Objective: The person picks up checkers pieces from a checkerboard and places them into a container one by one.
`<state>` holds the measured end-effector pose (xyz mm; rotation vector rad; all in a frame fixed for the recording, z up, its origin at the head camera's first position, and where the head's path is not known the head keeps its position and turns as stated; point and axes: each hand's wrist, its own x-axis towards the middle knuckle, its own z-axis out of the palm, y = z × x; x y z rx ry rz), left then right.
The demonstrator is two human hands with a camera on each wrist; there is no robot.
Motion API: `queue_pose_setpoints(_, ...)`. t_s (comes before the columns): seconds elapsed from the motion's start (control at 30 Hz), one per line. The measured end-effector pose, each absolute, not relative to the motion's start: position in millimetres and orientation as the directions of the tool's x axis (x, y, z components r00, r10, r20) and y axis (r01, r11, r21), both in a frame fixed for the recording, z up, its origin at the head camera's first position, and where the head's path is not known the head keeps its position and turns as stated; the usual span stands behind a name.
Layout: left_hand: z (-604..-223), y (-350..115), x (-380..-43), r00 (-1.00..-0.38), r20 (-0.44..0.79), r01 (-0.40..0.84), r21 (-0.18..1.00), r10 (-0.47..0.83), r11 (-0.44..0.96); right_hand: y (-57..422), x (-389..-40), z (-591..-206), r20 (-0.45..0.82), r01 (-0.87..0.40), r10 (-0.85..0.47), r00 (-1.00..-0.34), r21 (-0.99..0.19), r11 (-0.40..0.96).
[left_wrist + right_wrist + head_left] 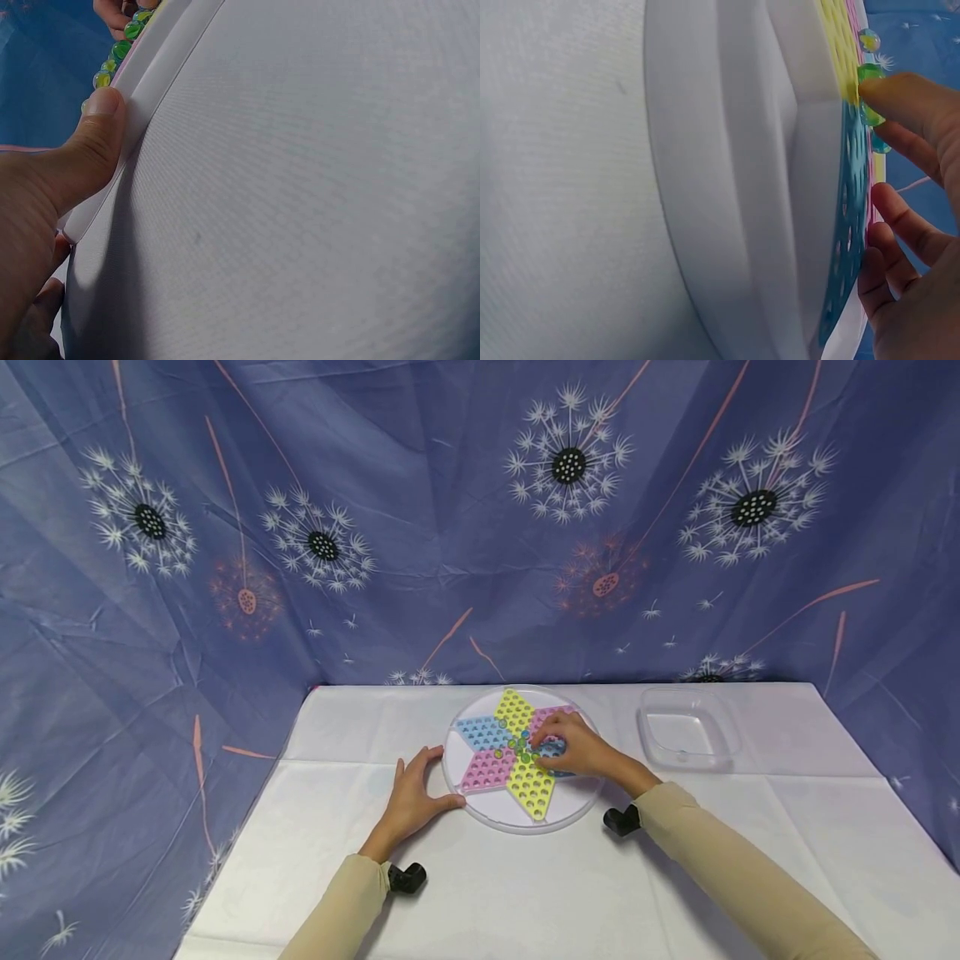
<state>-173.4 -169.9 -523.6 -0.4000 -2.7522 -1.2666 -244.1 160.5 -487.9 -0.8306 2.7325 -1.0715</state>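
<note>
A round white Chinese checkers board (pixel 487 812) with a yellow, pink and blue star of holes lies on the table. Several green and yellowish glass marbles (pixel 498 754) cluster around its centre. My left hand (pixel 412 797) rests at the board's left edge, its thumb spread from the fingers and touching the rim (pixel 142 97). Over the board's right side, my right hand (pixel 579 747) pinches a green marble (pixel 870 114) between thumb and index finger, close to the holes. The other fingers of that hand hover loosely by the blue section (pixel 847 217). The fingertips partly hide the marble.
A clear plastic container (pixel 686 731) stands to the right of the board, near the back edge. White cloth (pixel 525 893) covers the table. A blue dandelion-print curtain (pixel 420 510) hangs behind and along the sides.
</note>
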Motion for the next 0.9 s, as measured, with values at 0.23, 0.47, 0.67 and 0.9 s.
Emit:
queue_pose_setpoints(0.23,-524.4,-170.2,-173.8,-0.961,0.191,0.276,0.737,0.201,0.617,160.2,-244.4,-491.7,0.113,-0.465,-0.518,-0.848,-0.629,0.624)
queue_pose_setpoints(0.47,-524.6,-170.2,-173.5,-0.962,0.188,0.273,0.738,0.2,0.617,158.8,-243.2,-489.9,0.106,-0.454,-0.509,-0.854,-0.63,0.63)
queue_pose_setpoints(0.67,-524.0,-169.8,-173.3,-0.96,0.193,0.278,0.736,0.202,0.618,159.5,-244.6,-491.4,0.136,-0.479,-0.519,-0.844,-0.629,0.613)
queue_pose_setpoints(0.9,-524.3,-169.9,-173.5,-0.96,0.189,0.276,0.741,0.204,0.613,158.9,-244.2,-490.6,0.135,-0.478,-0.52,-0.843,-0.631,0.611)
